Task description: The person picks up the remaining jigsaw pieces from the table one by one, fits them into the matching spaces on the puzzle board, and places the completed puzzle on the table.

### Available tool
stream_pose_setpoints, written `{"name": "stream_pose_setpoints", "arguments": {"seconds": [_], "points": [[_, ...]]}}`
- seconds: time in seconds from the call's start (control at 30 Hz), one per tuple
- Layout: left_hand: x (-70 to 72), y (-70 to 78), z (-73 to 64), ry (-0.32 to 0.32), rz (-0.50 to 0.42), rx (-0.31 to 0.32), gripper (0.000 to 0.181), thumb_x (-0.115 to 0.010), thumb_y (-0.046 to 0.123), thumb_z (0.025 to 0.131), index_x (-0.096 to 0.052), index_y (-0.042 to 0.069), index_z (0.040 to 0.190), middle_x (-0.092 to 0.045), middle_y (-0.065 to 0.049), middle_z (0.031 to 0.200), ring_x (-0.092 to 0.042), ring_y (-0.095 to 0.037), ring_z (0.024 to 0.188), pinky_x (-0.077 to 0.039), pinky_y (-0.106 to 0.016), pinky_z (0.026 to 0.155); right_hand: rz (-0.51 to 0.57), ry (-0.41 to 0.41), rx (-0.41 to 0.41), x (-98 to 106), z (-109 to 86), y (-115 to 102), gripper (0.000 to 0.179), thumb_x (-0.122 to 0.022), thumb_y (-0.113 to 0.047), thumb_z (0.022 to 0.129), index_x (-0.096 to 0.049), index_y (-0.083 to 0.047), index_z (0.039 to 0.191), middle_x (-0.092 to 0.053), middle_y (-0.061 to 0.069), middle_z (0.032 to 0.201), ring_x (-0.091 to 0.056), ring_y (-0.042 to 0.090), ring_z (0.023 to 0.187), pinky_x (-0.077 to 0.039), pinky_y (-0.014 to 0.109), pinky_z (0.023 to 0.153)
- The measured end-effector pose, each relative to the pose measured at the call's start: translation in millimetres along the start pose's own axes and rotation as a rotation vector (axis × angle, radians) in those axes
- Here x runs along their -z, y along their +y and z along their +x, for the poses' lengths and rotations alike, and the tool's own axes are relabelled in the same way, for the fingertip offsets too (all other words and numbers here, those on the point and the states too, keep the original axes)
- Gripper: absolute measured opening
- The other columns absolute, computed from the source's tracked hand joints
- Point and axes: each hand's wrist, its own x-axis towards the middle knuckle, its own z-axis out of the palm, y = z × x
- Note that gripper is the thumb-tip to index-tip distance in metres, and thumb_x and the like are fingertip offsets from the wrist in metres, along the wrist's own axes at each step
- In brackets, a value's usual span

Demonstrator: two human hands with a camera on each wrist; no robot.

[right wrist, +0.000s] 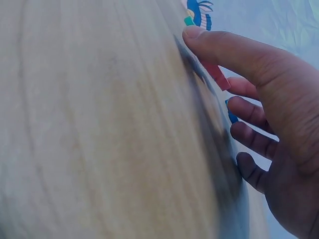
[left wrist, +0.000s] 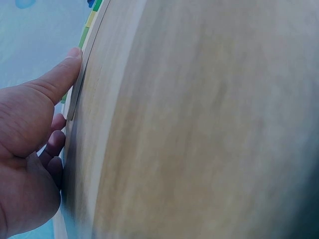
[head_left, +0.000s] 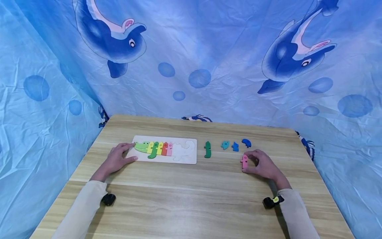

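My left hand (head_left: 116, 160) has thumb and finger spread wide on the left end of the puzzle board (head_left: 190, 160), which looks stiff and flat. Well right of it, the loose pink piece (head_left: 244, 161) is pinched by its 2 ends in my right hand (head_left: 264, 165); probably light, rigid, maybe slick, so I'd stick with the edges, though my right wrist cam mostly hides it behind the thumb.
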Motion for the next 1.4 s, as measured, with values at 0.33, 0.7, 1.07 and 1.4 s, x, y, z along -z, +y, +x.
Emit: {"name": "stream_pose_setpoints", "arguments": {"seconds": [0.33, 0.7, 1.07, 1.4], "points": [[-1.2, -0.4, -1.0, -0.01, 0.004, 0.014, 0.078, -0.075, 0.04, 0.093, -0.044, 0.002, 0.153, -0.038, -0.032, 0.151, -0.034, -0.053, 0.132, -0.027, -0.067, 0.105, -0.024, 0.031, -0.002, 3, 4.1, -6, 0.085, -0.089, -0.058, 0.071, -0.063, -0.012, 0.138, -0.06, 0.008, 0.12, -0.054, 0.026, 0.099, -0.049, 0.045, 0.083], [-2.0, -1.2, -1.1, -0.004, -0.003, 0.005, 0.076, -0.076, 0.037, 0.093, -0.045, 0.002, 0.153, -0.04, -0.03, 0.15, -0.036, -0.051, 0.13, -0.028, -0.065, 0.103, -0.033, 0.066, 0.084, 2, 15.3, -20, 0.078, -0.088, -0.054, 0.075, -0.065, -0.011, 0.136, -0.063, 0.006, 0.115, -0.059, 0.026, 0.105, -0.05, 0.045, 0.083], [-0.8, 0.9, -0.1, -0.015, -0.004, 0.022, 0.076, -0.076, 0.039, 0.093, -0.044, 0.004, 0.154, -0.04, -0.029, 0.151, -0.035, -0.051, 0.132, -0.027, -0.067, 0.105, 0.006, 0.07, 0.134, 2, 33.5, -56, 0.078, -0.09, -0.048, 0.075, -0.064, -0.01, 0.137, -0.063, 0.01, 0.117, -0.059, 0.031, 0.106, -0.051, 0.048, 0.084], [0.0, 1.7, -2.0, -0.008, -0.005, 0.02, 0.076, -0.076, 0.038, 0.093, -0.045, 0.003, 0.153, -0.04, -0.03, 0.15, -0.036, -0.051, 0.131, -0.028, -0.067, 0.105, 0.023, 0.092, 0.171, -4, 50.0, -79, 0.077, -0.09, -0.047, 0.075, -0.064, -0.01, 0.137, -0.062, 0.007, 0.123, -0.061, 0.032, 0.108, -0.052, 0.054, 0.089]]}}
